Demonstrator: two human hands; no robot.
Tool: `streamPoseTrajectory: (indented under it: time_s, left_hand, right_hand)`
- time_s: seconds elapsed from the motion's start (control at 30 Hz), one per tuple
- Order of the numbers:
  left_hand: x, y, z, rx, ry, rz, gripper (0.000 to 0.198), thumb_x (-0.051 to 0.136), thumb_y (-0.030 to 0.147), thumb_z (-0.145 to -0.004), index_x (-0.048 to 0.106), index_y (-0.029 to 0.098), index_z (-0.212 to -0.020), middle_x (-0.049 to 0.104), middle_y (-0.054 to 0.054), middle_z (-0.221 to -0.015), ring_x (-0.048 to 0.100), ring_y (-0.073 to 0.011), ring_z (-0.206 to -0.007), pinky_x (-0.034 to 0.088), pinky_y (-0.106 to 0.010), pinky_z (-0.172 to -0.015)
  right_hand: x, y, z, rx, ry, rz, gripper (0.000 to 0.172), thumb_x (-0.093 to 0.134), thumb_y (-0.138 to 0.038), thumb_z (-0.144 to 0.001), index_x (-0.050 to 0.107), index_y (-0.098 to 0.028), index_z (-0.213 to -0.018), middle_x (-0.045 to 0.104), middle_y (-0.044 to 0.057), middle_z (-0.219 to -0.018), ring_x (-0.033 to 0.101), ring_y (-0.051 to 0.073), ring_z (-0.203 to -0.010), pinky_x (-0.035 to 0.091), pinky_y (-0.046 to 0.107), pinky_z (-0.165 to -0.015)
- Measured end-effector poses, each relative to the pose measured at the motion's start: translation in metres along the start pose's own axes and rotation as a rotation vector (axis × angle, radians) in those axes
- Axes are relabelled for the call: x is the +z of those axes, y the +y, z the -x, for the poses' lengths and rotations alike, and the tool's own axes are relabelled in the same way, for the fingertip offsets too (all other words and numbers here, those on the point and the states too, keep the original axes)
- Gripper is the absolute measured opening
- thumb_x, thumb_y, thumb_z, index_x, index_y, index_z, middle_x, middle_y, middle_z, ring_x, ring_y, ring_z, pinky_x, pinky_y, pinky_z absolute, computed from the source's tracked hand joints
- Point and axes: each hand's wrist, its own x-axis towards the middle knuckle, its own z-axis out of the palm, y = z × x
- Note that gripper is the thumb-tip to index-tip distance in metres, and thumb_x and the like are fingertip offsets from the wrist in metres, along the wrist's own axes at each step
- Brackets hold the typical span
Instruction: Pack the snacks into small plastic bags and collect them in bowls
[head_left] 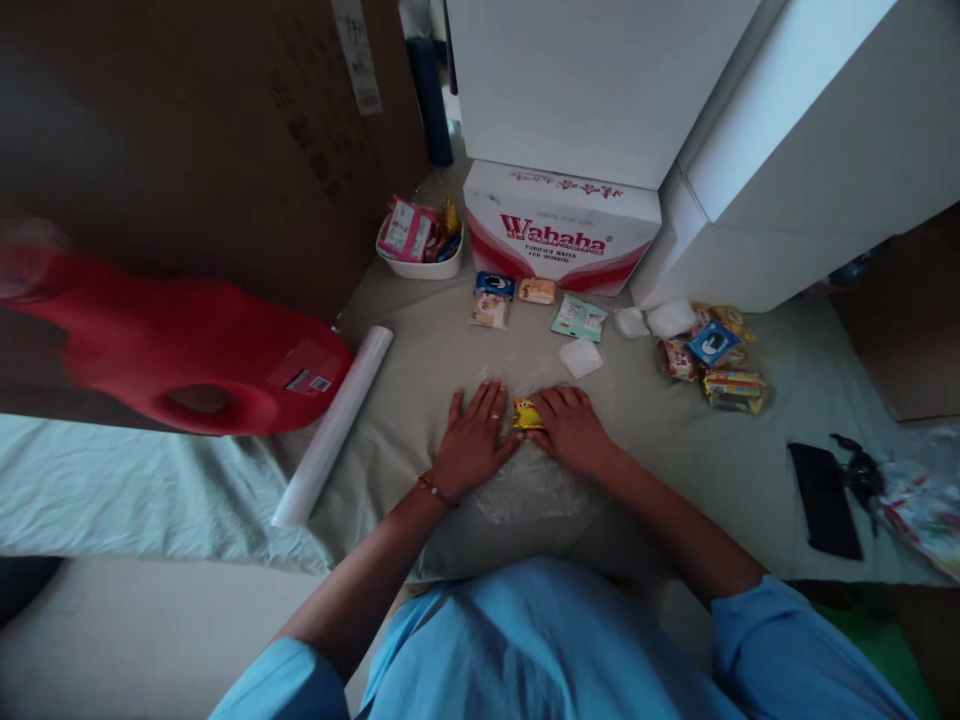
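Observation:
A small yellow snack packet (528,414) lies on a sheet of clear plastic film (532,492) in front of me. My left hand (474,438) rests flat on the film left of the packet, fingers spread, thumb pointing toward the packet's lower edge. On the other side, my right hand (574,430) lies with its fingers stretched out, covering the packet's right end; whether the fingertips press on it is hidden. Neither hand is wrapped round anything. A white square packet (580,358) is just beyond my right hand.
A roll of plastic film (334,425) and a big red jug (217,345) are at left. Behind stand a white tub (422,268) of snacks and a Wahaha carton (562,228). Several snack packets (712,345) are piled right, near a black phone (825,500).

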Motion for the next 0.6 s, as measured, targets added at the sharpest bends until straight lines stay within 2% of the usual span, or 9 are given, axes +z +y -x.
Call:
streamPoseTrajectory:
  time_s: [0.13,0.23,0.3,0.37,0.4,0.5,0.6]
  left_hand:
    - [-0.005,-0.005,0.013,-0.035,0.068,-0.003,0.075,0.042,0.053,-0.103,0.029,0.009,-0.162,0.027,-0.022,-0.17,0.024,-0.0347,-0.159,0.013,-0.064,-0.128]
    - [-0.013,-0.01,0.031,0.06,0.123,-0.013,0.057,0.048,0.037,-0.103,0.041,0.025,-0.159,0.035,-0.014,-0.168,0.025,-0.0325,-0.159,0.004,-0.065,-0.129]
    - [-0.017,-0.014,0.044,0.184,0.088,0.024,0.05,0.047,0.027,-0.102,0.051,0.032,-0.152,0.047,-0.009,-0.162,0.032,-0.0288,-0.157,0.004,-0.062,-0.13]
    - [-0.02,-0.02,0.054,0.292,0.009,0.088,0.047,0.047,0.023,-0.101,0.057,0.032,-0.146,0.058,-0.007,-0.154,0.041,-0.0259,-0.152,0.006,-0.06,-0.131]
    - [-0.021,-0.023,0.057,0.326,-0.031,0.121,0.046,0.047,0.024,-0.101,0.058,0.03,-0.145,0.061,-0.008,-0.151,0.044,-0.0255,-0.15,0.007,-0.06,-0.13]
    - [-0.026,-0.034,0.062,0.34,-0.09,0.199,0.053,0.052,0.026,-0.095,0.054,0.026,-0.148,0.057,-0.01,-0.154,0.046,-0.0274,-0.149,0.009,-0.063,-0.13]
    - [-0.031,-0.043,0.061,0.338,-0.114,0.22,0.068,0.058,0.023,-0.084,0.049,0.023,-0.152,0.046,-0.014,-0.163,0.042,-0.0293,-0.151,0.011,-0.061,-0.13]
  right_hand:
    - [-0.022,0.019,0.03,0.002,0.077,-0.126,0.068,0.058,-0.05,-0.099,0.043,-0.017,-0.156,0.049,0.021,-0.155,0.044,0.037,-0.142,0.031,0.061,-0.121]
    - [-0.039,0.04,0.075,-0.009,0.051,-0.273,0.061,0.06,-0.046,-0.098,0.047,-0.024,-0.154,0.057,0.018,-0.146,0.051,0.034,-0.136,0.043,0.058,-0.115]
    - [-0.038,0.05,0.109,-0.032,-0.035,-0.332,0.063,0.069,-0.045,-0.093,0.052,-0.027,-0.151,0.059,0.017,-0.143,0.054,0.033,-0.134,0.047,0.057,-0.112]
    - [-0.027,0.055,0.139,-0.036,-0.085,-0.337,0.066,0.076,-0.044,-0.087,0.056,-0.028,-0.147,0.057,0.017,-0.146,0.053,0.033,-0.136,0.048,0.056,-0.112]
    - [-0.02,0.055,0.149,-0.028,-0.083,-0.329,0.06,0.076,-0.042,-0.088,0.059,-0.027,-0.143,0.057,0.017,-0.147,0.053,0.033,-0.137,0.048,0.056,-0.112]
    - [-0.003,0.054,0.162,0.018,0.007,-0.325,0.027,0.06,-0.033,-0.099,0.072,-0.029,-0.123,0.067,0.014,-0.135,0.06,0.03,-0.128,0.052,0.055,-0.107]
    - [-0.008,0.054,0.148,0.089,0.082,-0.416,0.027,0.049,-0.034,-0.103,0.075,-0.029,-0.107,0.074,0.011,-0.116,0.068,0.027,-0.111,0.057,0.05,-0.098]
